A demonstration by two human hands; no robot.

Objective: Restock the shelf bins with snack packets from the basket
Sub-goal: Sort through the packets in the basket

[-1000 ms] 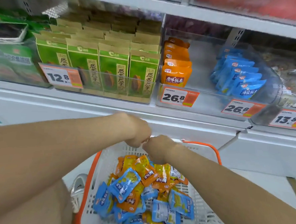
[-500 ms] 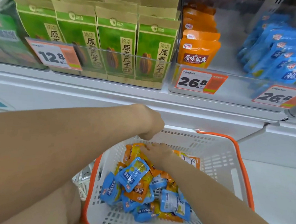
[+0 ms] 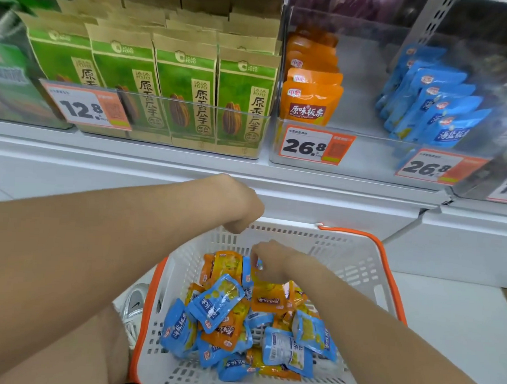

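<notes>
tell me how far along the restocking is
Early, seemingly. Done: the clear bin holds a row of orange packets and one of blue packets, with bare space between. In hand: the right hand reaches onto the pile in the basket; a grip isn't clear. The left hand hovers curled over the far rim. Left: the whole pile.

Left price tag (image 3: 85, 106) 12.8, middle tag (image 3: 313, 146) 26.8, right tag (image 3: 435, 167) 26.8

packets (image 3: 248, 318) in basket (image 3: 357, 256) (below shelf bins (image 3: 365, 159))
</notes>
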